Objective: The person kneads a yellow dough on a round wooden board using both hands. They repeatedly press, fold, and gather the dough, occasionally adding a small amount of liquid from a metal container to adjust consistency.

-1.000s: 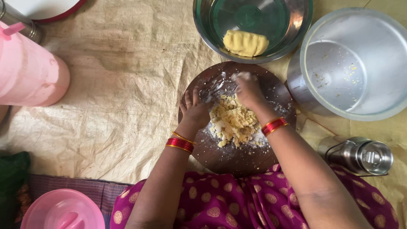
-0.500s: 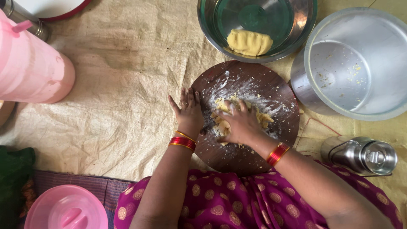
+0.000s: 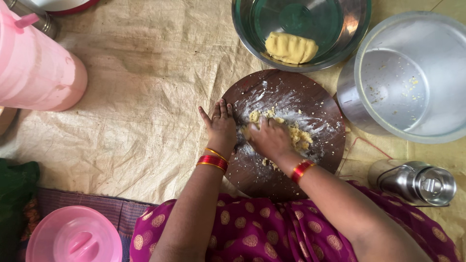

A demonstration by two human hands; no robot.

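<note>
A round dark wooden board (image 3: 310, 92), dusted with flour, lies on a tan woven mat. Crumbly yellow dough (image 3: 302, 137) sits on its middle. My right hand (image 3: 268, 138) presses down on the dough, fingers curled over it. My left hand (image 3: 221, 125) lies flat on the board's left edge, fingers together and pointing away from me, holding the board still. Both wrists carry red and gold bangles. A smooth lump of yellow dough (image 3: 290, 47) rests in a steel bowl (image 3: 349, 29) just beyond the board.
A large empty steel pot (image 3: 412, 77) with a few crumbs stands right of the board. A steel flask (image 3: 415, 182) lies at the near right. A pink jug (image 3: 34, 68) stands far left, a pink lid (image 3: 73, 235) at the near left.
My right hand has pulled back from the far side of the board toward me, dragging and spreading the dough. My left hand has shifted to the board's left edge.
</note>
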